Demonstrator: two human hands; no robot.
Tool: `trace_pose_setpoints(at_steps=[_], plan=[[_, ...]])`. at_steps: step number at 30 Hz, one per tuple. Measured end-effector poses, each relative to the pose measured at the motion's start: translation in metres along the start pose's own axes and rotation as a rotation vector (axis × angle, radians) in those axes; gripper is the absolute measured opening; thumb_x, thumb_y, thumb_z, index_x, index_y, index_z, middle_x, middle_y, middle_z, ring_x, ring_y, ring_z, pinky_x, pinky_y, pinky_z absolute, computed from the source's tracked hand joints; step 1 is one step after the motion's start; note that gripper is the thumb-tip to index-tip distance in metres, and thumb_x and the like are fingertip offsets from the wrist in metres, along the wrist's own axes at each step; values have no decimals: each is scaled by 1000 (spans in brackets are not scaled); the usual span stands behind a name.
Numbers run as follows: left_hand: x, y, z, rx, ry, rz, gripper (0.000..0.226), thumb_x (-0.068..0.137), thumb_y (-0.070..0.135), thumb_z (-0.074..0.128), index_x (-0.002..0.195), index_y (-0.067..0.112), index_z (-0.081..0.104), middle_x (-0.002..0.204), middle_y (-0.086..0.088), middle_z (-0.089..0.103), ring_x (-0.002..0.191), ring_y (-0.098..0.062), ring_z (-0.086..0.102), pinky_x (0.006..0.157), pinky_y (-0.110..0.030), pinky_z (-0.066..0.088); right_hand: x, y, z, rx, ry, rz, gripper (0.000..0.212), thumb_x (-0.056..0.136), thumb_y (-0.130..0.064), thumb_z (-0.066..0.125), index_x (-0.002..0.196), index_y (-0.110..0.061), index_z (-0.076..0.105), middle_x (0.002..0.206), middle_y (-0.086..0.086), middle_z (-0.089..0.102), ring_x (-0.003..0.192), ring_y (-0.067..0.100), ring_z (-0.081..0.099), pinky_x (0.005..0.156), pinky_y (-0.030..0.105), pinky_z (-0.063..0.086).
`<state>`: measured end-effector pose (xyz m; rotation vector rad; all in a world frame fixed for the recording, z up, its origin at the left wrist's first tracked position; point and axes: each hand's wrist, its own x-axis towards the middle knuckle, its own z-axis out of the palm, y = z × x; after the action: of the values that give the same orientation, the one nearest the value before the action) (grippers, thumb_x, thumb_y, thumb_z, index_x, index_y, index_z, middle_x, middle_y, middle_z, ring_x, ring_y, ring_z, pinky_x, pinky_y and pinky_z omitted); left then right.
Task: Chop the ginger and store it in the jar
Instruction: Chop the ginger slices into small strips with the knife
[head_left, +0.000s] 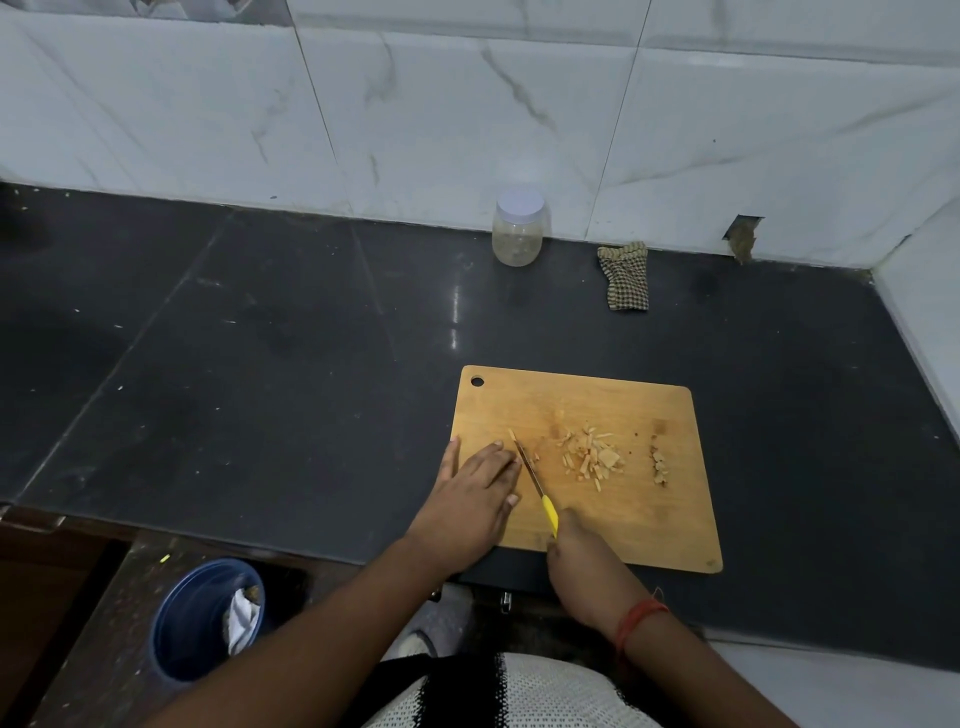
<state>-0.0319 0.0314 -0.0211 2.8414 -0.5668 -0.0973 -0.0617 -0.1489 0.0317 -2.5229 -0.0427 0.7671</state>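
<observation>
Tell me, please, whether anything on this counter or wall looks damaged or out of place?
Yes: the wall tile has a broken hole at its foot, right of the cloth, with brownish matter in it. White specks dot the counter. The board and jar look in order.

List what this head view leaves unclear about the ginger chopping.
- Ginger being cut: hidden under the left hand; only a sliver shows by the knife.
- Right hand grip on the handle: seen from behind, fingers hidden.
- Jar: contents too small and cloudy to identify.
- Blue bin: contents partly hidden by its rim.
</observation>
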Motion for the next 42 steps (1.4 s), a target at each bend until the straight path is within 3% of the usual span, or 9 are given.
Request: trace_pose_setpoints(at_steps=[11, 17, 26, 32, 34, 37, 42], plan=[[2, 9, 0, -37, 21, -10, 63, 103, 47, 17, 146, 14, 49, 146, -1, 46, 146, -19, 30, 123, -59, 7, 4, 0, -1, -4, -22, 20, 22, 98, -11, 38, 120, -8, 40, 78, -1, 52, 68, 16, 54, 55, 27, 38], [-1, 3, 6, -16, 39, 14, 57, 104, 44, 24, 147, 16, 46, 152, -1, 40, 146, -17, 30, 122, -60, 10, 6, 0, -1, 1, -33, 30, 25, 99, -11, 37, 124, -8, 39, 75, -4, 49, 65, 11, 51, 50, 22, 34], [-2, -2, 10, 17, 88, 42, 53, 103, 43, 31, 148, 19, 45, 150, 3, 47, 144, -15, 35, 120, -60, 20, 2, 0, -6, -72, -3, 22, 31, 97, -7, 40, 128, -8, 38, 69, -7, 47, 56, 3, 45, 46, 17, 28], [-1, -2, 11, 62, 113, 51, 50, 103, 43, 33, 144, 20, 49, 148, 4, 48, 142, -15, 37, 118, -61, 24, -6, 0, -17, -244, 15, -25, 44, 95, -3, 37, 138, -5, 30, 98, 10, 67, 76, 21, 62, 61, 28, 39], [-1, -2, 11, 72, 124, 56, 49, 103, 43, 34, 143, 19, 51, 147, 4, 50, 142, -15, 38, 118, -60, 26, -8, 1, -18, -283, 41, -39, 41, 94, -3, 37, 135, -7, 33, 95, 9, 67, 76, 22, 64, 60, 30, 39], [-1, -2, 12, 90, 134, 61, 49, 103, 43, 35, 143, 19, 51, 147, 3, 50, 141, -15, 38, 118, -60, 26, -6, 0, -20, -316, 69, -43, 36, 94, -4, 35, 129, -9, 35, 89, 6, 67, 63, 19, 53, 57, 31, 40], [-1, -1, 12, 97, 121, 61, 49, 103, 43, 36, 144, 19, 50, 148, 3, 49, 142, -16, 38, 118, -59, 26, -1, -1, -21, -341, 71, -49, 38, 94, -3, 34, 131, -10, 34, 89, 5, 67, 62, 18, 49, 57, 31, 38]])
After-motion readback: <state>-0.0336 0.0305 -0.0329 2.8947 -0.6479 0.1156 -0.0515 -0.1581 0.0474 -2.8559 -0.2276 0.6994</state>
